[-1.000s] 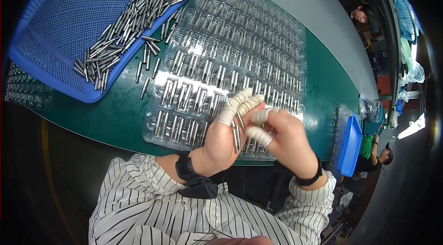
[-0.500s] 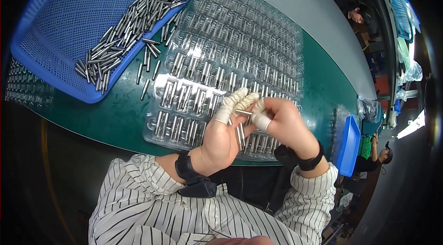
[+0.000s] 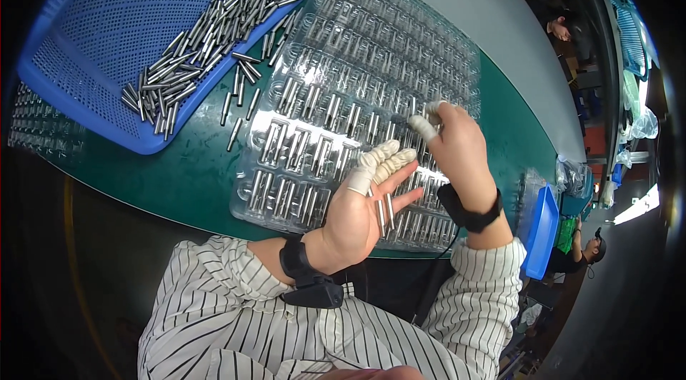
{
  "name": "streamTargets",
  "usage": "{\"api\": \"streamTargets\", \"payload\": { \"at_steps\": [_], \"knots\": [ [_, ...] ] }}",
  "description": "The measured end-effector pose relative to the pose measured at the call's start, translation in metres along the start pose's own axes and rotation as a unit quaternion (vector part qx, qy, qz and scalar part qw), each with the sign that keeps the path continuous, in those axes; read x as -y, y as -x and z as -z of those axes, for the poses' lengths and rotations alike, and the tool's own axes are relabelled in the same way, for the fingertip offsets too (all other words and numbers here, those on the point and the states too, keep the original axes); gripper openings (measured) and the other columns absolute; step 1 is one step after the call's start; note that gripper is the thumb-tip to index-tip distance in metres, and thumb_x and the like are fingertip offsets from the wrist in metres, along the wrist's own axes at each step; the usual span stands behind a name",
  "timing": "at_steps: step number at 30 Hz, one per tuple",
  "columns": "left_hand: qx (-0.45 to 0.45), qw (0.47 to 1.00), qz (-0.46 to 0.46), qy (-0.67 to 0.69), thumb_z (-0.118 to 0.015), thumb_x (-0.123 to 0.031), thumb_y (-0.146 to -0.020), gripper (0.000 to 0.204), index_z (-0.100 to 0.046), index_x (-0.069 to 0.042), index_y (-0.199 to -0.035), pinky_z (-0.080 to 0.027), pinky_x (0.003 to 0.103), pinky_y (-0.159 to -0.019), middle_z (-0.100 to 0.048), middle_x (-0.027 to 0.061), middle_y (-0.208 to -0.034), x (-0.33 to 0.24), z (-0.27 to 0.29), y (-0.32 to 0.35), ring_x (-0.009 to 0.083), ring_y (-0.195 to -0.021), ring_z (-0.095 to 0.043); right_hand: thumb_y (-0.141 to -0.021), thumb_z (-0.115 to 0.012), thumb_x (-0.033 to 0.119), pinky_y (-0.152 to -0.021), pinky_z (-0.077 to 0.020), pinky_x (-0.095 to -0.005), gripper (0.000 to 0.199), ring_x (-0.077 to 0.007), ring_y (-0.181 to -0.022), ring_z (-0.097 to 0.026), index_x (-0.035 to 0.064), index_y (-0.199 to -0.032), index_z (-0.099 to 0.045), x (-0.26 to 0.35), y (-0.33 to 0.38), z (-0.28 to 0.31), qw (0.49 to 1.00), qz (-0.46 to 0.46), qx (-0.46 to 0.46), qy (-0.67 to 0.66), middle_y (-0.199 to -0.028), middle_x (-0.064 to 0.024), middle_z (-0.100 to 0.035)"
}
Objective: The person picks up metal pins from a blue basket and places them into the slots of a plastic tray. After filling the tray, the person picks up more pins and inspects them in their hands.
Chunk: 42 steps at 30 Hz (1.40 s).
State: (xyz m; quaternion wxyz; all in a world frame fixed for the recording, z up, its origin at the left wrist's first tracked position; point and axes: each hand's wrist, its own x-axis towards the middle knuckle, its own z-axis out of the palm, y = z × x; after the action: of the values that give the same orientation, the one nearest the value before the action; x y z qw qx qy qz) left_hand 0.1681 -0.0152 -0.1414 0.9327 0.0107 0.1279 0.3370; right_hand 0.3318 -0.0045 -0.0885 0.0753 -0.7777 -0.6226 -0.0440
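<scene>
Some slim, shiny, silvery pins (image 3: 389, 213) lie in the left hand (image 3: 355, 217).

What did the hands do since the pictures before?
The right hand moved away from the left hand, forward and a bit right, over the trays; I can't tell if it kept the pin it pinched. The left hand still holds pins. The basket and loose pins beside it stayed put.

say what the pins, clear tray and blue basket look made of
Pins: likely polished metal, perhaps steel, from their bright silver streaks. Tray: seemingly clear, glossy plastic, from its see-through pockets and glare. Basket: probably smooth moulded plastic, from its regular holes.
</scene>
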Motion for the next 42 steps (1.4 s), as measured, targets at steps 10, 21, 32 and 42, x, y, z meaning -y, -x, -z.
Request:
{"api": "streamTargets", "payload": {
  "at_steps": [10, 21, 32, 42],
  "knots": [
    [0.005, 1.0, -0.009, -0.009, -0.032, -0.033, -0.097, 0.046, -0.035, 0.0, -0.129, -0.037, 0.042, -0.1, -0.046, 0.0171, -0.128, 0.014, 0.001, 0.0, 0.0285, -0.123, -0.042, -0.073, -0.068, 0.011, -0.058, -0.0472, -0.035, 0.021, -0.0267, -0.066, -0.057, 0.0057, -0.091, -0.059, 0.029, 0.098, 0.044, 0.971, 0.131, 0.127, -0.155, -0.077, -0.008, -0.06],
    [-0.024, 0.999, -0.022, -0.021, -0.033, -0.033, -0.097, 0.045, -0.038, 0.0, -0.127, -0.033, 0.043, -0.104, -0.046, 0.0164, -0.128, 0.023, -0.015, 0.001, 0.0276, -0.124, -0.041, -0.073, -0.064, 0.003, -0.053, -0.0461, -0.0282, 0.01, -0.0156, -0.057, -0.057, 0.0013, -0.08, -0.058, 0.001, 0.054, 0.046, 0.975, 0.005, 0.063, -0.211, -0.065, -0.0087, -0.058],
    [0.021, 1.0, -0.012, -0.006, -0.032, -0.032, -0.097, 0.044, -0.036, -0.001, -0.128, -0.032, 0.043, -0.105, -0.042, 0.0163, -0.132, 0.007, 0.003, 0.001, 0.0278, -0.125, -0.039, -0.075, -0.068, 0.01, -0.053, -0.0426, -0.026, 0.017, -0.0146, -0.055, -0.053, -0.0005, -0.084, -0.058, -0.001, 0.004, 0.005, 0.996, -0.005, -0.049, -0.08, -0.066, -0.0092, -0.057],
    [0.024, 0.998, -0.024, -0.057, -0.03, -0.032, -0.097, 0.045, -0.035, -0.001, -0.129, -0.032, 0.041, -0.105, -0.04, 0.0163, -0.133, 0.01, 0.002, -0.001, 0.0273, -0.127, -0.037, -0.076, -0.068, 0.01, -0.05, -0.0453, -0.03, 0.018, -0.0175, -0.054, -0.056, 0.0018, -0.088, -0.057, 0.047, 0.101, 0.026, 0.954, 0.008, 0.143, -0.263, -0.066, -0.0088, -0.057]
  ]
}}
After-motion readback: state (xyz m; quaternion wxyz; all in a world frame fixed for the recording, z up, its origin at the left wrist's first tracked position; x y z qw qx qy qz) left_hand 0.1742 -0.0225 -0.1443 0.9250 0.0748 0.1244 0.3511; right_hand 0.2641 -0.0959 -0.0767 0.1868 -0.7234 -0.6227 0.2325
